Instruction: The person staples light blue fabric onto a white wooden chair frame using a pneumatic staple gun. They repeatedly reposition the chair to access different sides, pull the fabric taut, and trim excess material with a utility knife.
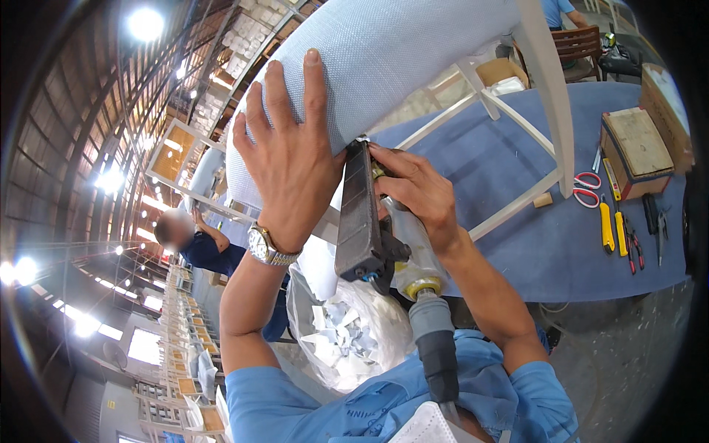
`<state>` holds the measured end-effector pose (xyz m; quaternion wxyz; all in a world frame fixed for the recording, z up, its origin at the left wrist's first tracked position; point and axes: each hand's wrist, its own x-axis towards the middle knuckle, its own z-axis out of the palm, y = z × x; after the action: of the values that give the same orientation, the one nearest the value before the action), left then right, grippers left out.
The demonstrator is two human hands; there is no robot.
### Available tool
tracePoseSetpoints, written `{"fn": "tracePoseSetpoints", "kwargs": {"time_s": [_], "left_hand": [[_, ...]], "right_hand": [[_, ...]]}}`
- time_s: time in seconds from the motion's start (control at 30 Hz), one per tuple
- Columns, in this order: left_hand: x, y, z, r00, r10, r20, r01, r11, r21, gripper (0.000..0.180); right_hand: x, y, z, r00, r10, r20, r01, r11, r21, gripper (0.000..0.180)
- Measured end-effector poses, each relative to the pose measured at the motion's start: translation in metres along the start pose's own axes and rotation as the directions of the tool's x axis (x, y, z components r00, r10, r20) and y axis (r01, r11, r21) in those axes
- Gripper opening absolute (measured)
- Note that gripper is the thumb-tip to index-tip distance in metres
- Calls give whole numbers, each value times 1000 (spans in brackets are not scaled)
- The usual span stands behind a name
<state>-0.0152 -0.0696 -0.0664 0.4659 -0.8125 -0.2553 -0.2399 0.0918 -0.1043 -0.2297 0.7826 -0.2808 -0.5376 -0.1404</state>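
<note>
My left hand (292, 159) lies with fingers spread on the light blue woven fabric of a padded chair seat (384, 63). Its thumb reaches toward the seat's edge. My right hand (419, 193) grips a pneumatic staple gun (357, 221), whose dark magazine points up at the fabric edge beside my left thumb. The gun's nose meets the edge of the seat; the exact contact spot is hidden. An air hose with a grey fitting (430, 317) runs down from the gun's handle. A pale wooden chair frame (550, 96) carries the seat and leans over the table.
On the blue-covered table (509, 244) lie red-handled scissors (587, 190), yellow cutters (607, 225), pliers (661, 236) and a cardboard box (636, 151). Below my arms, a clear plastic bag (347, 340) holds fabric scraps. One person (210, 244) stands at left; another (561, 11) is at the far right.
</note>
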Motion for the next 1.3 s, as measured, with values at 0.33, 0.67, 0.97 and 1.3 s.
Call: {"fn": "tracePoseSetpoints", "kwargs": {"time_s": [0.33, 0.67, 0.97, 1.3], "left_hand": [[60, -55, -25, 985, 168, 45, -133, 893, -431, 94], [64, -11, -15, 964, 263, 28, -249, 936, -248, 103], [35, 19, -13, 993, 113, 30, -113, 993, 22, 128], [19, 29, -4, 999, 37, 9, -37, 998, -48, 126]], "right_hand": [[-26, 2, -38, 999, 38, -35, -41, 995, -89, 34], [-17, 1, -62, 994, 14, -107, -22, 998, -67, 30], [1, 7, -45, 992, -19, -122, 23, 999, 30, 29], [-4, 6, -32, 998, 20, -53, -19, 1000, 22, 27]]}}
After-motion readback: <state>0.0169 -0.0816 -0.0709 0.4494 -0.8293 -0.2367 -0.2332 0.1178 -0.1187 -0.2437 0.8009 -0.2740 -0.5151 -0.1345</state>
